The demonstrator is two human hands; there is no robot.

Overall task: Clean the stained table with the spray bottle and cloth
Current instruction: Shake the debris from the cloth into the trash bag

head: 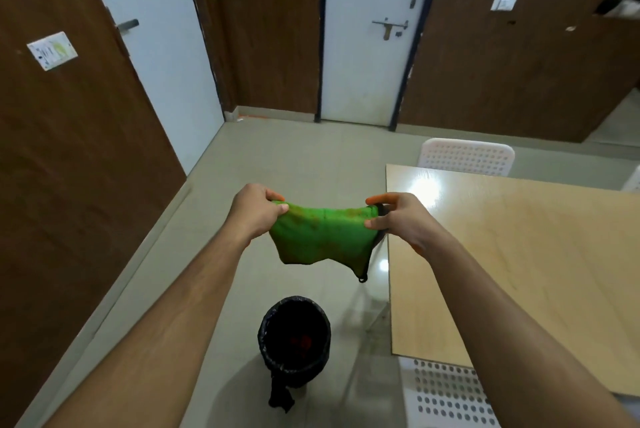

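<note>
A green cloth point(320, 235) with brownish stains hangs stretched between my two hands, out over the floor to the left of the table. My left hand point(254, 208) pinches its left top corner. My right hand point(394, 216) grips its right top corner, where a dark edge and a small loop dangle. The light wooden table point(519, 261) fills the right side, its top glossy with light reflections. No spray bottle is in view.
A small bin lined with a black bag point(294, 334) stands on the floor directly below the cloth, with something red inside. White perforated chairs sit behind the table point(465, 156) and at its near edge point(446, 396). Brown panels and white doors line the walls.
</note>
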